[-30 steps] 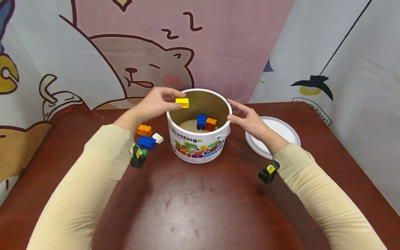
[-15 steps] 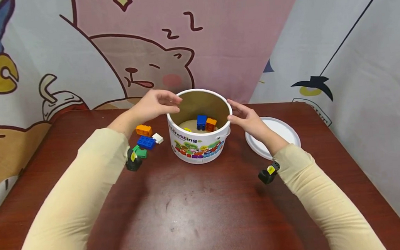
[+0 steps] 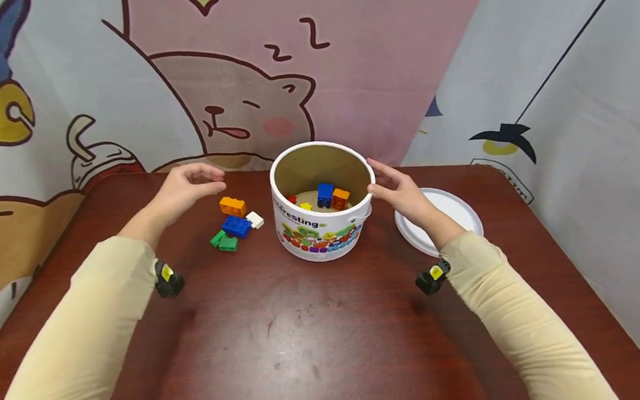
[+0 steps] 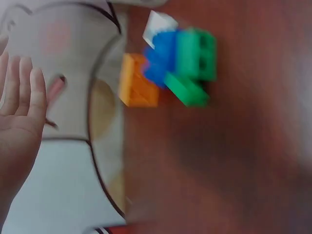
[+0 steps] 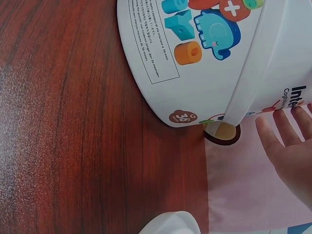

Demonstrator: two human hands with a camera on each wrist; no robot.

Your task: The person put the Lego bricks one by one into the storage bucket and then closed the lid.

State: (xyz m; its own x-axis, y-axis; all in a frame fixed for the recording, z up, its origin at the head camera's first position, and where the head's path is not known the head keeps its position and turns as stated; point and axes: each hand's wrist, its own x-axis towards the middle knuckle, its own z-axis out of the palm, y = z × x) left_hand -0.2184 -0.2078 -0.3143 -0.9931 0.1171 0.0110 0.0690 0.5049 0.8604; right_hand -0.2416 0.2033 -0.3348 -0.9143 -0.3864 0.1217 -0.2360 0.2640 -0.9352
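Observation:
My left hand [image 3: 185, 184] is in the air above the left side of the table, its fingers extended and holding nothing. Below and to its right lie an orange brick [image 3: 233, 206], a blue brick [image 3: 236, 226], a white brick [image 3: 254, 220] and green bricks [image 3: 228, 243]. Fingertips of my right hand [image 3: 406, 197] touch the right side of a white bucket [image 3: 322, 234] near its rim. Inside the bucket are a blue brick [image 3: 325, 195], an orange brick [image 3: 340, 199], a yellow piece [image 3: 305, 206] and a bit of red [image 3: 293, 199], partly hidden by the near wall.
A round white lid [image 3: 454, 212] lies on the brown table [image 3: 307, 337], right of the bucket and partly behind my right forearm. Behind the table hangs a printed cloth [image 3: 372, 66] with cartoon figures.
The yellow brick that my left hand pinched over the rim was released into the bucket. That hand then moved left, away from the bucket. My right hand has stayed at the rim.

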